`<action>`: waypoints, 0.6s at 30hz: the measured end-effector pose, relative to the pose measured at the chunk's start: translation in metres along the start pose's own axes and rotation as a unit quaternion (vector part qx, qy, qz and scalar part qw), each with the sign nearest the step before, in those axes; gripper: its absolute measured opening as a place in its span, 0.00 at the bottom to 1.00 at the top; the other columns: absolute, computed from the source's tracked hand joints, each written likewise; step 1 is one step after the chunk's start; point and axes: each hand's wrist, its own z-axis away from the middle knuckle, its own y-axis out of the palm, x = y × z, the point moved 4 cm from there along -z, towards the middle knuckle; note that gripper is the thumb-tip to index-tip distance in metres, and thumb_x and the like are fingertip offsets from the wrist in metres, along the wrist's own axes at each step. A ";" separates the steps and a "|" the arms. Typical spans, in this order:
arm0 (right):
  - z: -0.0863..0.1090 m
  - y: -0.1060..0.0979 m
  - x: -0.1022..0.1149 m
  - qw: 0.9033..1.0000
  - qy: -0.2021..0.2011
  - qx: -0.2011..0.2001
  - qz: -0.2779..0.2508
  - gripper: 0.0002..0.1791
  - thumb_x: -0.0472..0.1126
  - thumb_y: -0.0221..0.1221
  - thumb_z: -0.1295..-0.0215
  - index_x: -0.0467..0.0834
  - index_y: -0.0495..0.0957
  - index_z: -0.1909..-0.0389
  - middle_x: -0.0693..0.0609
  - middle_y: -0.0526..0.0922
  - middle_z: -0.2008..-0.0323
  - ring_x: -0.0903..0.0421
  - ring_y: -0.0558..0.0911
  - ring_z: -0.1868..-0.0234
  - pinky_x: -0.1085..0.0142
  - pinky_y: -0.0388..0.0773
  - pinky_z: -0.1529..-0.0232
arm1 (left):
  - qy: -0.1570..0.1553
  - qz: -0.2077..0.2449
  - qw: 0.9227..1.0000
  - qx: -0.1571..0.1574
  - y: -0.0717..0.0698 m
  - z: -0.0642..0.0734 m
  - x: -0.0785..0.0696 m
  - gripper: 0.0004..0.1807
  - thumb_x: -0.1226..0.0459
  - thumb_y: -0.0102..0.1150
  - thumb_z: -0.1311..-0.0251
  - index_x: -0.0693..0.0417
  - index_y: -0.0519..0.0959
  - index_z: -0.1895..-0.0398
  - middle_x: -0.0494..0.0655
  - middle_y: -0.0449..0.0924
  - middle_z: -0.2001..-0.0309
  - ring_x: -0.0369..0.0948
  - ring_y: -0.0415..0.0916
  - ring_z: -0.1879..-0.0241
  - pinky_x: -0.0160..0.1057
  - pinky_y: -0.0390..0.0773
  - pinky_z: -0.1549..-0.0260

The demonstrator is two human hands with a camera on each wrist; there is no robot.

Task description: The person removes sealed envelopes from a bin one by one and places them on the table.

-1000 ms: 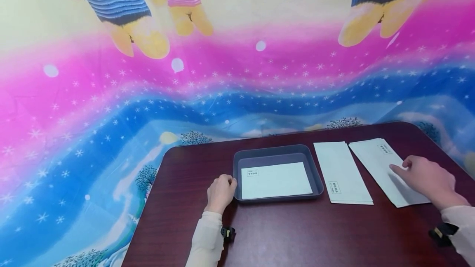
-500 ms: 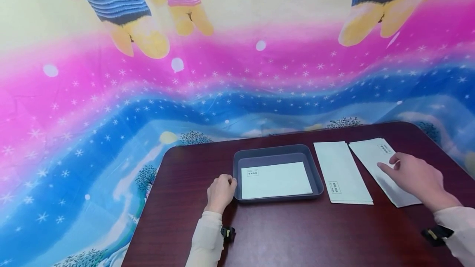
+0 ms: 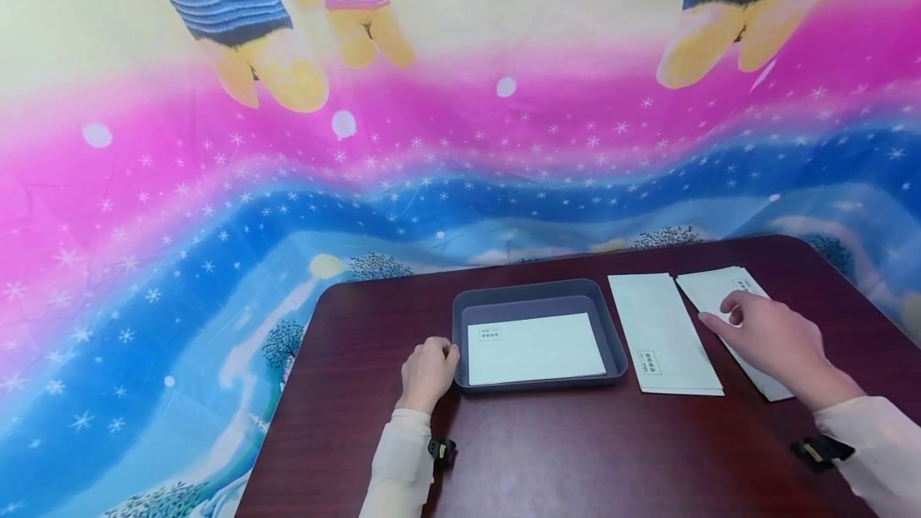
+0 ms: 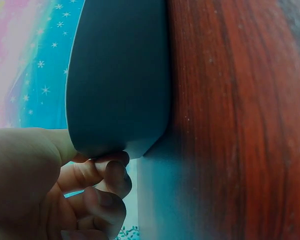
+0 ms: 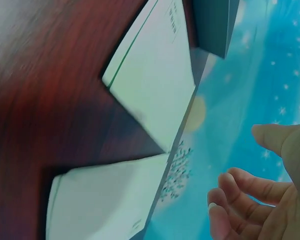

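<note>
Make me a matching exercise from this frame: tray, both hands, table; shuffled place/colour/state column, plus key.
Column 1
1. tray
2. left hand
3. right hand
4. table

Column 2
A. over the rightmost envelopes, holding nothing
B. dark reddish brown
C. grey, with a white envelope lying inside
D. pinches the tray's edge

Pairs: 1-C, 2-D, 3-A, 4-B

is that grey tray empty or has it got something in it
Not empty: at least one white envelope lies flat inside the tray, its printed mark showing.
</note>
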 end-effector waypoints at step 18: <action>0.000 0.022 0.060 0.999 -0.051 0.003 -0.012 0.26 0.56 0.63 0.35 0.36 0.80 0.53 0.41 0.85 0.65 0.54 0.78 0.72 0.60 0.67 0.80 | 0.002 0.002 1.000 0.000 0.000 0.000 0.000 0.26 0.58 0.55 0.29 0.44 0.61 0.88 0.38 0.56 0.89 0.37 0.55 0.89 0.37 0.54 0.84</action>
